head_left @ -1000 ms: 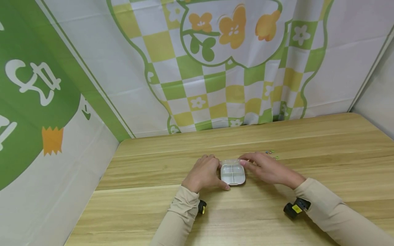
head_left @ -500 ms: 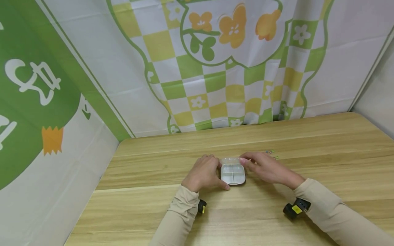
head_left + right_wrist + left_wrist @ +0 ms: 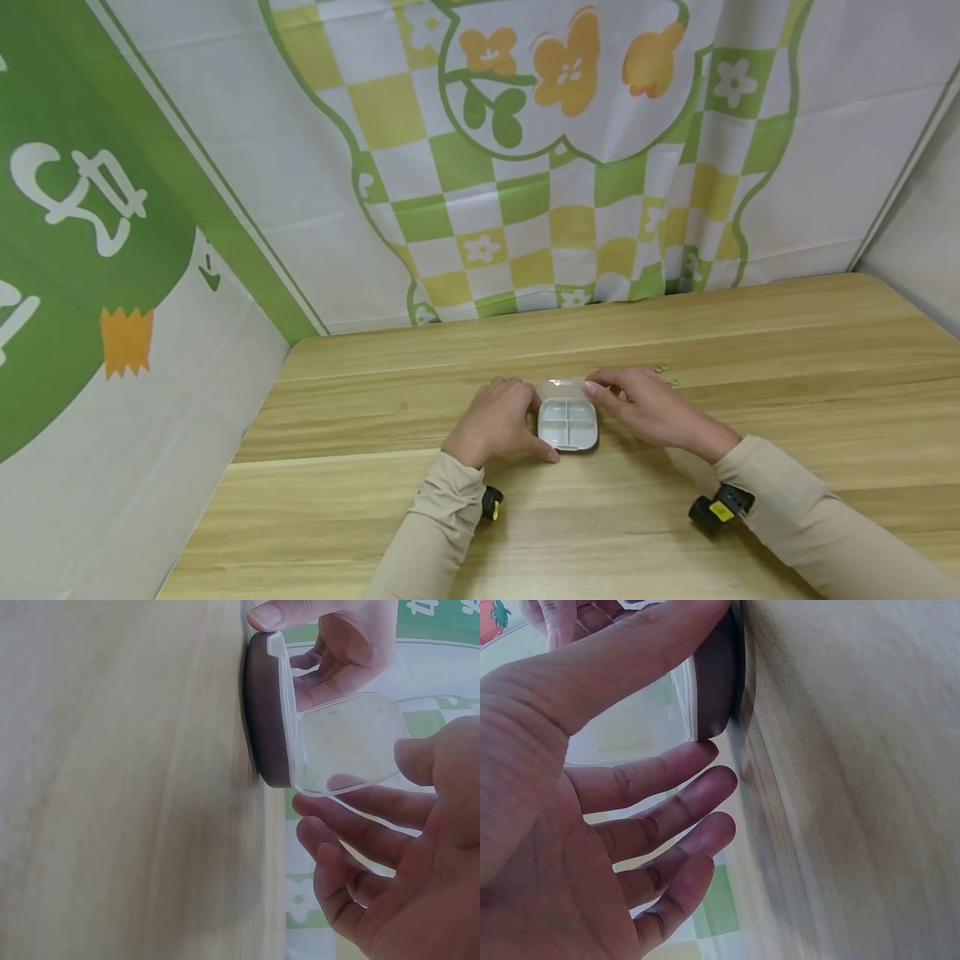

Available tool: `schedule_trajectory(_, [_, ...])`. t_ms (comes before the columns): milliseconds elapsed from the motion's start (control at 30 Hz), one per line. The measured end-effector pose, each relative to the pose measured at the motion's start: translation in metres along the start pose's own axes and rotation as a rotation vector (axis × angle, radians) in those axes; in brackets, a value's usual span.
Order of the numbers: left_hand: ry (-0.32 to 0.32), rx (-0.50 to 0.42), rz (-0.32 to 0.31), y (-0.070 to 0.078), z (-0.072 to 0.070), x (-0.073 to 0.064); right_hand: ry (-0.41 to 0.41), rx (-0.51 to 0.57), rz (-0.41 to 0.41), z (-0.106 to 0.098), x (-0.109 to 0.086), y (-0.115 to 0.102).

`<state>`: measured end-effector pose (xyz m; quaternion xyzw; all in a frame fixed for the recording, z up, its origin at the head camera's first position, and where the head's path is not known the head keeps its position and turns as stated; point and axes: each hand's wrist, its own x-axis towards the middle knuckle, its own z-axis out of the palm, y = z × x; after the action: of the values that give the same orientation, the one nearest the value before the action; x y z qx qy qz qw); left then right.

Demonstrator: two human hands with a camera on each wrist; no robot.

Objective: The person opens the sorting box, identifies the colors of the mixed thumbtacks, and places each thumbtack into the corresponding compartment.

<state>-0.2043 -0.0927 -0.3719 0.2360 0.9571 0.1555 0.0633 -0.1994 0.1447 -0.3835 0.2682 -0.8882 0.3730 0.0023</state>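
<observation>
Case (image 3: 567, 425), right of left hand (image 3: 495, 427) gripping its edges | likely light, stiff | clear lid (image 3: 349, 742), right hand (image 3: 651, 410) pinching it | likely fragile; hold by rim

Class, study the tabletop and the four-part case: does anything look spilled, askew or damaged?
Nothing looks clearly broken or askew. Only a few tiny coloured pieces stand out: they lie loose on the table beyond the right hand, outside the case, perhaps spilled.

Left hand (image 3: 498, 425) grips a four-compartment case (image 3: 567, 424), right hand (image 3: 651, 408) its clear lid (image 3: 561, 388)
</observation>
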Motion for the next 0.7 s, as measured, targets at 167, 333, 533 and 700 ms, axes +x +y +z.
schedule_trajectory(167, [-0.003,-0.003,0.001,0.0001,-0.0003,-0.0002,-0.007,0.007,0.007,-0.0003,0.0001,0.0003])
schedule_trajectory(333, [-0.005,0.003,0.008,-0.0003,-0.0006,0.0000,-0.008,0.014,0.009,-0.0005,0.0007,0.0008])
schedule_trajectory(533, [-0.012,0.004,0.011,-0.0007,-0.0004,0.0001,-0.006,0.025,0.004,-0.0010,0.0010,0.0015])
schedule_trajectory(700, [-0.009,-0.001,0.017,-0.0005,-0.0006,-0.0002,-0.008,0.034,0.018,-0.0017,0.0010,0.0019])
